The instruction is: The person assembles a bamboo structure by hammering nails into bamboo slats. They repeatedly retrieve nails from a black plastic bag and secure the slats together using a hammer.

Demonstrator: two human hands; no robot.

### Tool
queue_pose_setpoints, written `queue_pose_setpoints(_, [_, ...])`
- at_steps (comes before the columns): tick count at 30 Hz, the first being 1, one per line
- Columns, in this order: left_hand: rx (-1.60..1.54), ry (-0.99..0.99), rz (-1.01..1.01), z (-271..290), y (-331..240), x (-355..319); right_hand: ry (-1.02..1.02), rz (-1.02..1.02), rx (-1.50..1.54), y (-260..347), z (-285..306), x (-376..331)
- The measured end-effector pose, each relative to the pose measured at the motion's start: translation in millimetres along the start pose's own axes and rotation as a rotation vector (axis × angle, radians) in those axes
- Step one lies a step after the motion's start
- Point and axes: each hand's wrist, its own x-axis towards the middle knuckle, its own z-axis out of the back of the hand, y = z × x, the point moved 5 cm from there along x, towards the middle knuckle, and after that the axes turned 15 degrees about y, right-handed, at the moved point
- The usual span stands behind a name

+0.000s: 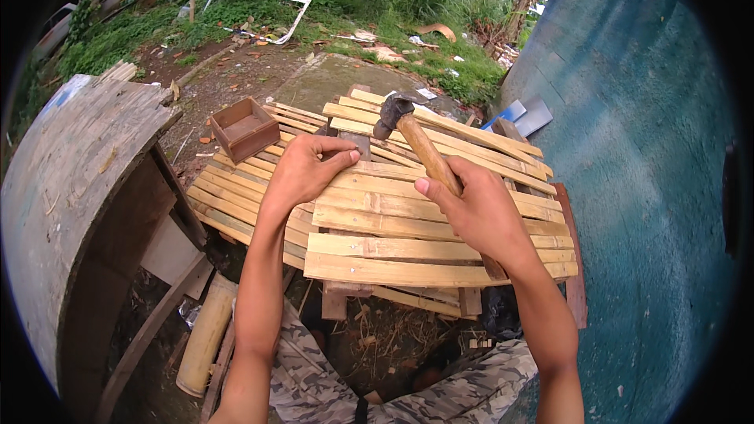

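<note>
So this looks like a slatted bamboo panel [393, 220] partway through nailing. My guess on progress: most of the slats nearest the person already sit tight side by side across the wooden battens underneath, and I can spot small dark dots on a few of them that could be nail heads, can't say for sure. The far slats look looser and fan out unevenly, so I'd judge that end isn't fixed yet.

Going left to right: off to the left of the left hand there's a big curved wooden drum [71, 188], and just beyond the fingers a small brown wooden box [244, 127] sits on the slat ends. The left hand [302, 169] rests on the panel with thumb and fingers pinched together on something tiny, likely a nail, but it's too small to tell. Fingertips touch a slat right by an upright wooden block [355, 141].

The right hand [479, 212] is wrapped firmly around the wooden handle of a hammer [416, 141], gripping the lower part. The metal head is raised above the panel, just right of the pinching fingers.

The panel itself: pale yellow split strips, flat, with darker node marks, resting on a rough frame. A teal wall [644, 188] runs along the right of the hammer hand.
</note>
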Motion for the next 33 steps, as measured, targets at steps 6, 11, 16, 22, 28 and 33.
queue_pose_setpoints(6, [0.014, -0.010, -0.060, -1, -3, 1, -0.030, 0.056, 0.032, 1, 0, 3])
queue_pose_setpoints(11, [0.002, -0.002, -0.053, 0, -2, 1, -0.024, 0.084, 0.118, 1, -6, 11])
queue_pose_setpoints(16, [0.024, 0.005, -0.054, 0, -4, 0, 0.030, 0.155, -0.028, 8, -7, 15])
queue_pose_setpoints(22, [0.052, 0.010, -0.058, 1, -5, 1, -0.047, 0.109, 0.063, 13, -3, 14])
queue_pose_setpoints(28, [0.046, 0.013, -0.049, 1, -4, 2, 0.057, 0.072, -0.090, 14, -5, 12])
queue_pose_setpoints(33, [0.057, 0.004, -0.065, 1, -5, 1, 0.007, 0.101, -0.055, 16, -2, 13])
